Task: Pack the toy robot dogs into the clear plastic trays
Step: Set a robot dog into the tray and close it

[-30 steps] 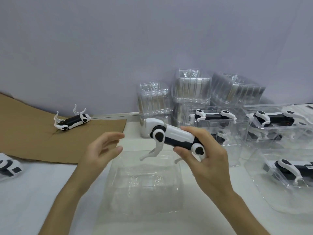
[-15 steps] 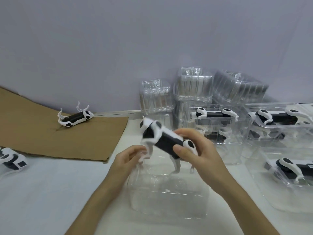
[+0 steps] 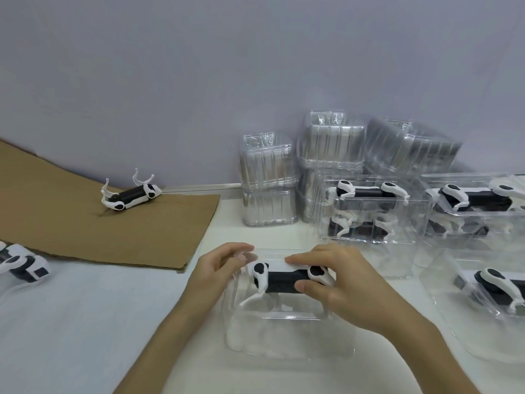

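Observation:
A black-and-white toy robot dog lies on its side in the far part of a clear plastic tray in front of me. My right hand grips the dog's rear end, fingers over its top and thumb against its black body. My left hand is at the dog's front end beside the tray's left wall; its fingertips are blurred and I cannot tell whether they hold the dog. Another dog lies on its back on the cardboard. One more dog lies at the left edge.
Stacks of empty clear trays stand against the wall. Packed trays with dogs are stacked at the right, and an open tray holding a dog lies at the near right. The table is white.
The dog was held above the tray; both hands have brought it down and turned it onto its side inside the tray. My view has shifted closer.

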Tool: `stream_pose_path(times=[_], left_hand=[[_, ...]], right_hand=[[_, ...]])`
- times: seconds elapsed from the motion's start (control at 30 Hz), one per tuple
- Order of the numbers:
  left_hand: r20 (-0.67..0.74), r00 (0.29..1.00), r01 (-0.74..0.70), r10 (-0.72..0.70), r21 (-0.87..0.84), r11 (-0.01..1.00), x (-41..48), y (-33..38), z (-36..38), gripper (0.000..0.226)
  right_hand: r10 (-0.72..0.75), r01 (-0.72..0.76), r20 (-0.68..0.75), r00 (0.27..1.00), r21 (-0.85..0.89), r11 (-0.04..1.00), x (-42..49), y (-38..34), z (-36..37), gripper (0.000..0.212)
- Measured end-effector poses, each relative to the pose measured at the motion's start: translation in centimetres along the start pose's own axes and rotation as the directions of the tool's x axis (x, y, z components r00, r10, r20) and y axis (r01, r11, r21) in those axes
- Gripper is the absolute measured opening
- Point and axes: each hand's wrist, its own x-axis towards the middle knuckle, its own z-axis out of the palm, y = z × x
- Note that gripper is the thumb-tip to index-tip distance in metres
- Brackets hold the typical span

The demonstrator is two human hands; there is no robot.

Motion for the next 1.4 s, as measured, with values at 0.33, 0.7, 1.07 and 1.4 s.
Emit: stream_pose_path(times=[0.33, 0.7, 1.07, 1.4], left_hand=[[0.205, 0.949, 0.178, -0.239, 0.277, 0.944, -1.0, 1.2, -0.4, 0.055], [-0.048, 0.998, 0.037, -0.032, 0.098, 0.995, -0.4, 1.4, -0.7, 0.017], [-0.021, 0.991, -0.137, 0.136, -0.055, 0.989, -0.3, 1.5, -1.9, 0.047], [-0.004, 0.999, -0.033, 0.033, -0.234, 0.972, -0.5, 1.9, -1.3, 0.058]], right_hand=[[-0.039, 0.042, 0.018, 0.999, -0.162, 0.986, 0.1, 0.8, -0.2, 0.030], [0.229, -0.133, -0.226, 0.947, 0.371, 0.919, 0.4, -0.1, -0.1, 0.066], [0.268, -0.212, -0.008, 0.963, 0.592, 0.778, 0.7, 1.7, -1.1, 0.051], [0.233, -0.175, -0.023, 0.972, 0.590, 0.788, 0.6, 1.5, 0.3, 0.083]])
